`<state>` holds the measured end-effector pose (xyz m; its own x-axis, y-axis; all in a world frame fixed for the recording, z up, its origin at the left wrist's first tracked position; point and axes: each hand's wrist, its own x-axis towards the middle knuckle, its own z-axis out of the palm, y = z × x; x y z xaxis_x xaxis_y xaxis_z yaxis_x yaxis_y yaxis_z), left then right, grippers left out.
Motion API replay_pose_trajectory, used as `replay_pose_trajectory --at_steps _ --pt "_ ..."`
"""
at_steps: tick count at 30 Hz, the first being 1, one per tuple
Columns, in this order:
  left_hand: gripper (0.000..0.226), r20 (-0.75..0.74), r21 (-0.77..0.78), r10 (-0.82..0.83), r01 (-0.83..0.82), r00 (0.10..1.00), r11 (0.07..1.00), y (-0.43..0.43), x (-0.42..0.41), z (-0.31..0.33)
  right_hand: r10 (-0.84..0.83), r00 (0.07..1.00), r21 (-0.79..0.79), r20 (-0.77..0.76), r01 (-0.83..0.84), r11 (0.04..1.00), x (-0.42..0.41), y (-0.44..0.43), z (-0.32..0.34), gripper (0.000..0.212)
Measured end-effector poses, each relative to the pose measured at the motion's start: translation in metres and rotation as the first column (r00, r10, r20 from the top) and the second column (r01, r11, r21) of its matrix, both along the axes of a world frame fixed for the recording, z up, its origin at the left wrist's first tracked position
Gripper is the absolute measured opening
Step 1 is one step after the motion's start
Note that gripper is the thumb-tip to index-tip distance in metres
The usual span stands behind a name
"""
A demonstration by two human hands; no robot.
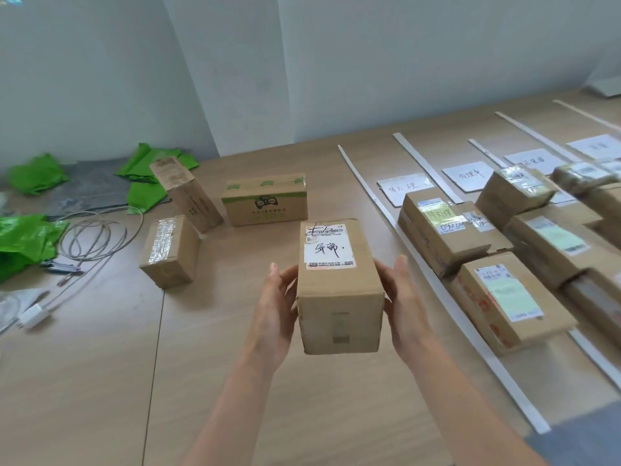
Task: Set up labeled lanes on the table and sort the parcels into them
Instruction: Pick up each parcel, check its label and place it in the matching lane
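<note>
Holding a tall brown cardboard parcel with a white handwritten shipping label [336, 284] between both palms, lifted above the light wood-grain table [235, 381]. Left hand [274, 317] flat on the left face, thumb up along the front edge; right hand [405, 307] flat on the right face. Two-sided clamp grip, fingers extended rather than curled; parcel sits centred between the hands, label face up and tilted toward camera, taped end face nearest.

Left of it on the table: small cardboard box with shiny clear tape on top [169, 252], narrow cardboard box standing tilted [188, 196], wide cardboard box with green printed tape and logo [264, 199]. All matte corrugated, crisp rectangular.

Right side: thin white strips [369, 196] laid as lane dividers, white paper lane labels with handwritten characters [401, 189] at the far ends. Sorted cardboard parcels with pale green and white stickers [443, 233] lie in the lanes, some stacked; text too blurred to read.

Far left: crumpled glossy green plastic bags [23, 243], coiled grey cables [90, 237], white plug [33, 316].
</note>
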<state>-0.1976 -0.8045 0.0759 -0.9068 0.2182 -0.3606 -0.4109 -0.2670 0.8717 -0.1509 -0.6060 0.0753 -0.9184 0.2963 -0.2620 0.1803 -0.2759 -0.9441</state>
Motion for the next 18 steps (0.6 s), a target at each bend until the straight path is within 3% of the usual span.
replay_pose_trajectory --at_steps 6,13,18 --pt "0.058 -0.035 0.001 -0.059 0.059 0.998 0.998 0.012 0.004 0.004 0.022 1.000 -0.044 0.009 -0.022 0.999 0.000 -0.007 -0.004 0.076" --pt "0.064 -0.113 0.009 -0.153 0.155 0.982 0.988 0.030 0.008 0.013 0.036 0.999 -0.045 -0.007 -0.036 0.998 0.004 -0.006 -0.010 0.065" --pt "0.064 -0.134 0.006 -0.223 0.226 0.966 0.974 0.057 0.011 0.024 -0.050 0.999 -0.078 0.008 0.051 0.996 0.018 0.019 -0.005 0.061"
